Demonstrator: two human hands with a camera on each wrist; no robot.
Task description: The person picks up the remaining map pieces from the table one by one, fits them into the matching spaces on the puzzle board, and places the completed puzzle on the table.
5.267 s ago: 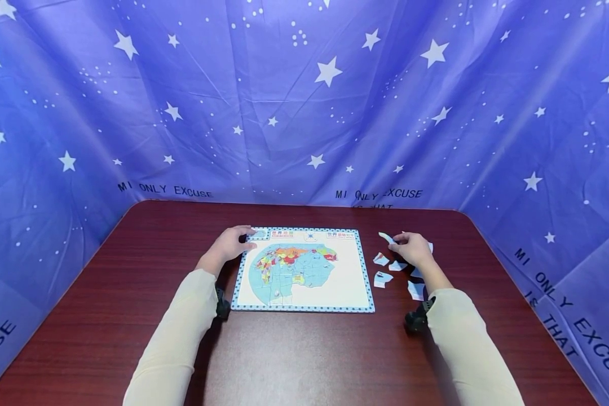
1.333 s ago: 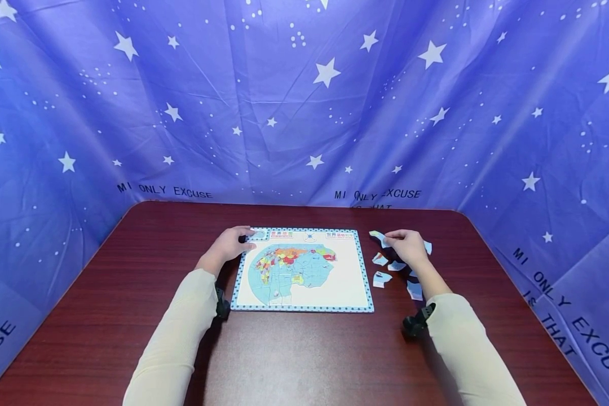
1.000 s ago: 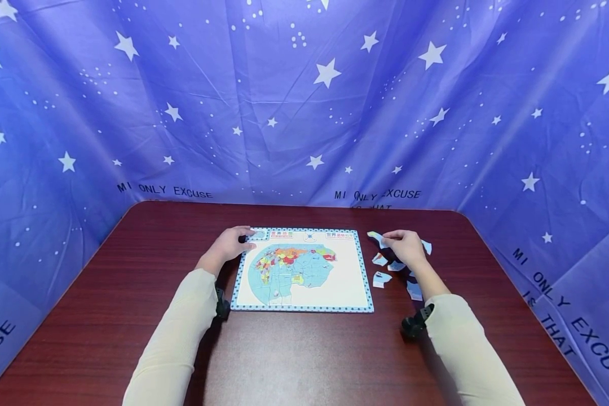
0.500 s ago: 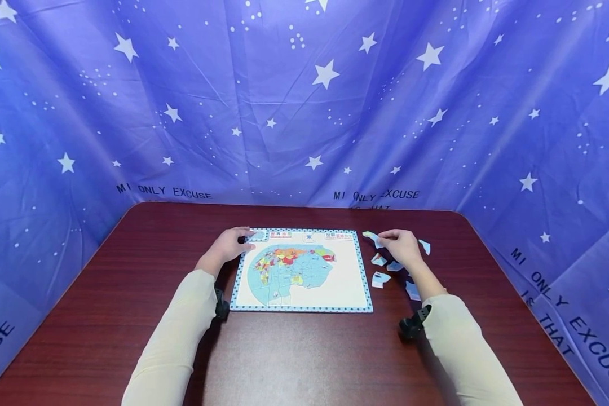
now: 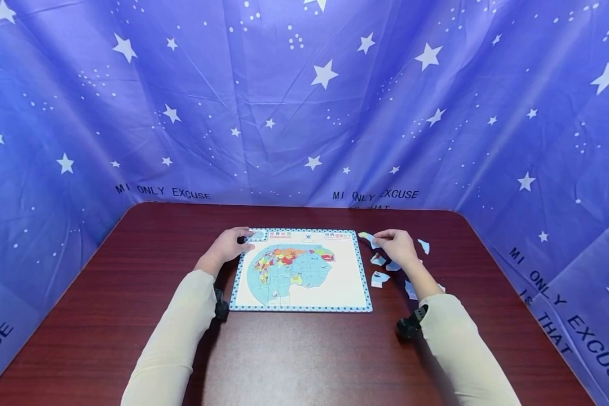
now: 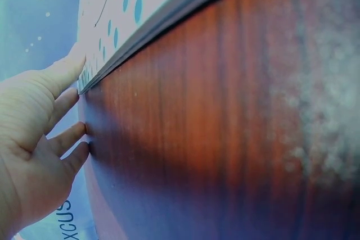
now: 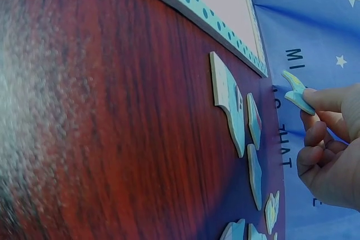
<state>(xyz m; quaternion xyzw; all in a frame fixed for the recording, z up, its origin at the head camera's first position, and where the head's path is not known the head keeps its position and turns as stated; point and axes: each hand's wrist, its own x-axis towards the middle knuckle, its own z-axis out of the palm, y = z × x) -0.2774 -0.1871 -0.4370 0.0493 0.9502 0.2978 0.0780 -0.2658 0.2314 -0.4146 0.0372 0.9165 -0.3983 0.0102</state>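
My right hand pinches a narrow curved jigsaw piece between thumb and fingers. In the right wrist view the piece, pale blue with a yellow-green end, is raised above the table. In the head view it lies just right of the top right corner of the world map puzzle board. The board's left and upper middle part is filled with map pieces; its right side shows bare white. My left hand rests at the board's upper left corner, thumb and fingers extended; the left wrist view shows the thumb at the dotted edge.
Several loose puzzle pieces lie right of the board, among them a blue and white one and a small one farther right. Some are partly hidden under my right forearm. A starry blue curtain hangs behind the dark red wooden table.
My right hand has picked up the curved piece and carried it leftward, from among the loose pieces toward the board's top right corner. The left hand has stayed in place.
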